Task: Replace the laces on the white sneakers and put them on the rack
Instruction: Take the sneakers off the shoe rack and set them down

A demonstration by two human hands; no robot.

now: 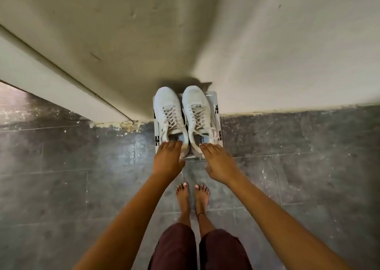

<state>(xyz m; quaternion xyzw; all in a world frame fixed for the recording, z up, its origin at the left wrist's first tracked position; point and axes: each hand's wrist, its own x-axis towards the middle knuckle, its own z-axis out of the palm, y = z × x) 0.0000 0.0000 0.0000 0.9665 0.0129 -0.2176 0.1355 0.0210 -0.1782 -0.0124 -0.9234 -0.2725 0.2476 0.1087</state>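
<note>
Grey tiled floor meets a pale plaster wall — against it stands a small white plastic rack, carrying both white lace-up sneakers, toes to the wall. Placement looks nearly finished. Left hand and right hand rest straight-fingered on the heels, grasping nothing; next comes letting go. Insole print — too blurred to read.

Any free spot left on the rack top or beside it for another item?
Rack top is crowded: both white sneakers fill it side by side, left hand and right hand at the heels. Bare room is on the dark tiled floor on either side of the rack along the wall, and between rack and bare feet.
</note>
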